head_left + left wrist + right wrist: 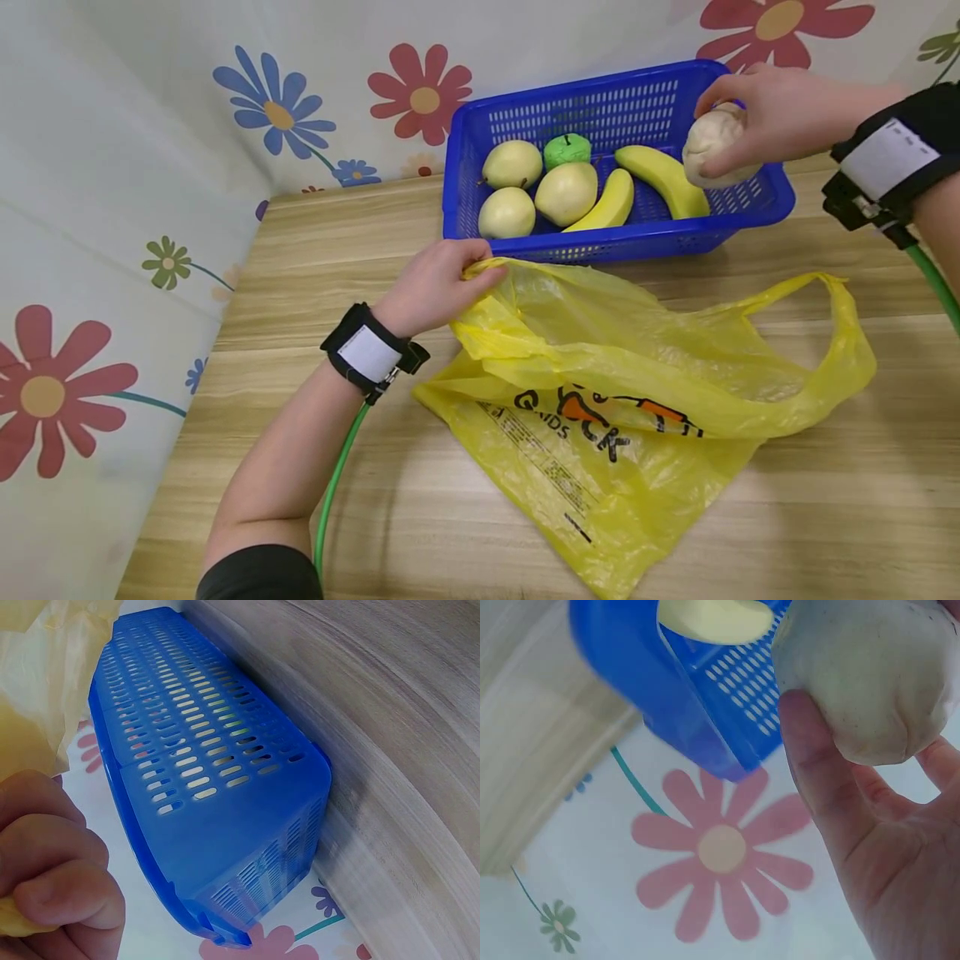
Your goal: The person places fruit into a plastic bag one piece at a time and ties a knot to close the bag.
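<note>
Fingers and thumb of the right hand were curled round a pale rounded object, which sat between them, with its far side turned away from the palm and left uncovered. In the head view, the object overlapped the right end of a blue basket, close to the upper end of the longer-looking banana; its height above the basket floor could not be told. In the right wrist view, one digit pressed along the object's side, while other fingertips showed beyond its lower edge. Left-hand digits were bent and pinched the gathered rim of a yellow plastic bag, the left hand standing just beside the basket's near left corner. The bag's mouth was partly raised, its body spread over the wooden table in front of the basket, with dark lettering on its face and a handle loop extending to the right. Within the basket, three pale yellow pears surrounded a green apple on two sides, and a second banana lay beside the nearest of them on the right.
</note>
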`<state>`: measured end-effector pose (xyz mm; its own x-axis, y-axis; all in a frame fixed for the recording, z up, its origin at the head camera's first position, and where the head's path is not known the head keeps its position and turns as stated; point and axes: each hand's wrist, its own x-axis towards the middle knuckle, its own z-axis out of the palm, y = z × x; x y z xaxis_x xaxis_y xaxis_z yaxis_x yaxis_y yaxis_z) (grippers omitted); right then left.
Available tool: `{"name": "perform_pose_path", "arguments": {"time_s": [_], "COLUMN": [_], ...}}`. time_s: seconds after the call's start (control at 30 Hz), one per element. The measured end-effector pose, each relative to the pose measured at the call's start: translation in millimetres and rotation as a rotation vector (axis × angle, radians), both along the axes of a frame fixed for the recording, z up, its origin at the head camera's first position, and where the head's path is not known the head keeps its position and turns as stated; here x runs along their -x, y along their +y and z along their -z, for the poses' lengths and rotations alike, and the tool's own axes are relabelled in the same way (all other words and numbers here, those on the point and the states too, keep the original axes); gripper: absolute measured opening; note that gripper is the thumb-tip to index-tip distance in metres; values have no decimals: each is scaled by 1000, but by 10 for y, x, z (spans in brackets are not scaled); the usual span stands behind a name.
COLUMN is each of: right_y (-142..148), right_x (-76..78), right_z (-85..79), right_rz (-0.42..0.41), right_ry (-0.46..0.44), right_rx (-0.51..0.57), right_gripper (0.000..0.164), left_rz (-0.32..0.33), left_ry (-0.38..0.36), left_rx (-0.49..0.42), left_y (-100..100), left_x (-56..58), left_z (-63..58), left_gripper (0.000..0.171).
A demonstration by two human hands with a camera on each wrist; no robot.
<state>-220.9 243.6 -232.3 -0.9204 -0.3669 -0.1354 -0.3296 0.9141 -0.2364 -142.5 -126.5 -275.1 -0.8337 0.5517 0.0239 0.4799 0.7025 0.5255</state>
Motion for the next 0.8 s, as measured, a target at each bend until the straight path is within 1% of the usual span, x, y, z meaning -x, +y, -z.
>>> {"name": "perform_pose_path", "arguments": {"time_s": [0.13,0.27,0.33,0.4,0.47,0.67,0.8], "right_y": [52,50,41,9,-43,-255,-339], "right_x": [-116,-269,-354,-450,-558,-943,-1135], "right_z": [-79,-130,-142,-143,-115,30,106], "right_rz": [-32,-63,-94,-127,-164,-272,-350], "right_ry": [20,29,46,39,20,-67,-82], "right_rx": [-8,-15,-24,-23,-14,94,170], "right_gripper": [71,72,72,73,73,69,65], "left_rz": [-4,-9,-12,-12,-9,3,1], "left_ry": [5,2,-4,-6,-7,4,5], "left_rx": [6,10,8,6,1,-6,-7], "left_y": [7,11,12,12,14,13,11], "left_x": [5,4,3,0,-2,-8,-18], "left_z": [-9,-15,-19,-26,-21,-12,-21], "left_gripper": [30,31,31,31,31,32,32]}}
